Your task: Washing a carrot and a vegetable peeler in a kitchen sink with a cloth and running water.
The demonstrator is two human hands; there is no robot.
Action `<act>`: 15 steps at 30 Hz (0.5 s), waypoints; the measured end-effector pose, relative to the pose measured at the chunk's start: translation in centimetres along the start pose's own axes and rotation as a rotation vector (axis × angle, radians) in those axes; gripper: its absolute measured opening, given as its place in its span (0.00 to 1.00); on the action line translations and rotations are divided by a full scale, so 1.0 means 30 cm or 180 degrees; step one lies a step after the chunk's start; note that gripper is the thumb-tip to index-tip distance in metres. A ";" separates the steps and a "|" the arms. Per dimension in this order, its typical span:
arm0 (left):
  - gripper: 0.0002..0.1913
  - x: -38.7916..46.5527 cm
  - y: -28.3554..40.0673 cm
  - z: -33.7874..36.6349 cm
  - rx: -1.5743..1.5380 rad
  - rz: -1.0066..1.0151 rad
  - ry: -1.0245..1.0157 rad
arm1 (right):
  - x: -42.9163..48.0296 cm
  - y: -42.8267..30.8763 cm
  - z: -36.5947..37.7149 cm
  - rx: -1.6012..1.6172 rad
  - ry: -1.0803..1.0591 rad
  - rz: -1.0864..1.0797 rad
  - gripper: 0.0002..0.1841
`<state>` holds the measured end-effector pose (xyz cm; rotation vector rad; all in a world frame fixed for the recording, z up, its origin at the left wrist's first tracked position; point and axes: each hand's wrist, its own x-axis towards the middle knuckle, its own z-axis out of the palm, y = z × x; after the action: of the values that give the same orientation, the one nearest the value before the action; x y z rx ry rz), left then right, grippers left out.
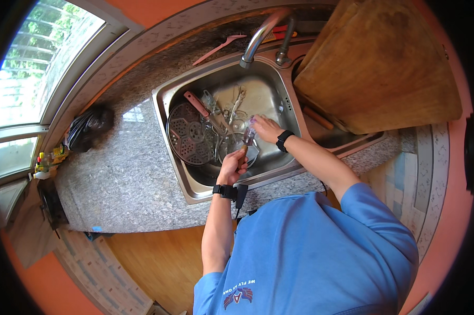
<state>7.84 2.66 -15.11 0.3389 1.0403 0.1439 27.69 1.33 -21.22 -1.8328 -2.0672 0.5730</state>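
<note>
Over the stainless steel sink basin (276, 84), my left hand (232, 167) grips the brown handle of a utensil (242, 154). The utensil's metal head points up toward my right hand. My right hand (267, 129) presses a small, pale purplish scrubber (254, 119) against that head; blur hides its exact kind. Below the hands lies a bowl (226, 146), partly covered by them. A round perforated metal steamer plate (189, 134) leans at the basin's left side. Across its edge rests a knife with a pink handle (196, 103). Several other utensils (237, 103) lie at the back.
A chrome faucet (260, 33) arches over the basin's back edge. Large wooden cutting boards (382, 67) stand over the smaller right basin. A pink brush-like tool (217, 50) lies behind the sink. On the granite counter (138, 177) sits a black plastic bag (91, 128).
</note>
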 end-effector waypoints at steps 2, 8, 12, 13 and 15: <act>0.06 0.002 -0.012 -0.001 0.0099 0.0076 0.0189 | 0.020 0.008 0.022 -0.0436 -0.0276 0.0274 0.10; 0.11 -0.008 -0.022 0.043 0.0486 0.0376 0.0835 | -0.019 0.010 0.074 -0.1192 -0.1385 0.1467 0.14; 0.14 0.070 -0.052 0.003 0.2320 0.0827 0.1470 | -0.024 0.100 0.079 -0.0479 -0.2167 0.1411 0.14; 0.15 0.109 -0.074 -0.038 0.2643 0.0957 0.1765 | -0.024 0.119 0.075 -0.0383 -0.2234 0.1173 0.14; 0.15 0.156 -0.122 -0.157 0.2795 0.1229 0.1898 | 0.042 0.071 0.012 -0.0054 -0.2092 0.0953 0.13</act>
<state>5.95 1.48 -22.38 1.3575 1.5888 0.1291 29.20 2.76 -22.64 -2.1867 -2.1625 1.3986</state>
